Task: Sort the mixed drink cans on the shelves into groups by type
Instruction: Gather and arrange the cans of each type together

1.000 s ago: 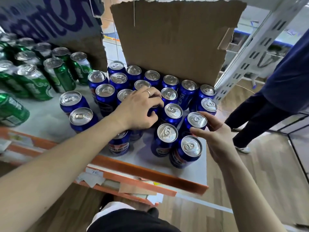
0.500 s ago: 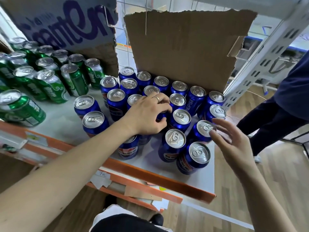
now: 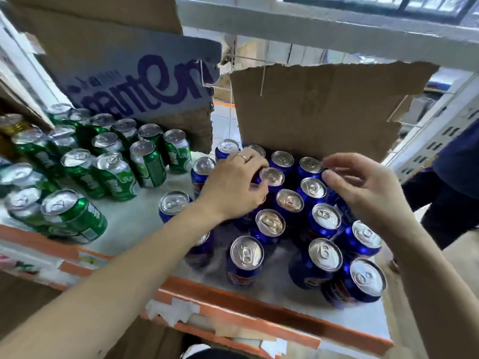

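Two hands are in among the cans now, and I'm reading this near to far. Closest to me, along the orange-edged white shelf (image 3: 259, 296), the front blue aluminium cola cans (image 3: 246, 255) stand upright and a little loose from one another, same as half a second ago. The change is in the hands: my right hand (image 3: 368, 193), which hung spread off the right front corner of the group, has come up and inward, and now hovers over the right middle cans with thumb and forefinger nearly pinched; I can't tell if it touches a can, and it holds nothing I can see. My left hand (image 3: 233, 187) has travelled deeper too, fingers curled over a blue can (image 3: 272, 177) in the middle rows, gripping or nudging it by the rim. To my mind that means the blue block is being tightened at the back, not started afresh. The green aluminium soda cans (image 3: 114, 174) sit well apart to the left, already grouped, with one gold-topped can (image 3: 11, 125) at the far left edge. Behind the blue group the torn brown cardboard sheet (image 3: 324, 107) stands as a wall, leaving no room to push further back. A printed grey carton flap (image 3: 145, 81) overhangs the green side. A person in dark clothing (image 3: 456, 177) stands near the right end, crowding that side.
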